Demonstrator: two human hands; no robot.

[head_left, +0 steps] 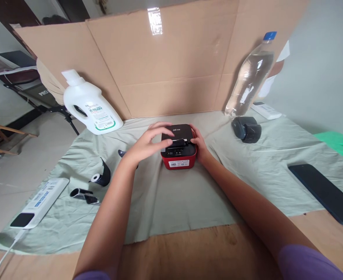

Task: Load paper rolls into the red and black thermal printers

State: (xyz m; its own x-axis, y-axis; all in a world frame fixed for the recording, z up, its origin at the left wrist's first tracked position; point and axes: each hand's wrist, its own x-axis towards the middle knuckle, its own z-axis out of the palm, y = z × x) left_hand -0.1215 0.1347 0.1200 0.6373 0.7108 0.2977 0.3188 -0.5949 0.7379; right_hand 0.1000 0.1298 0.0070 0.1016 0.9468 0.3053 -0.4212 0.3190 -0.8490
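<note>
"One red and black box, standing on the green cloth. How far along?"

"Partway, I'd judge: a black strip lies across its top. What's left, I can't tell."

"And the hands?"

"Right hand curls round its side, thumb on the edge. Left hand hangs loosely spread above, thumb by the strip, nothing visibly pinched."

"Any writing?"

"White sticker on the front, too small to read. Chinese characters on the jug; 'PRO' on that dark panel."
</note>
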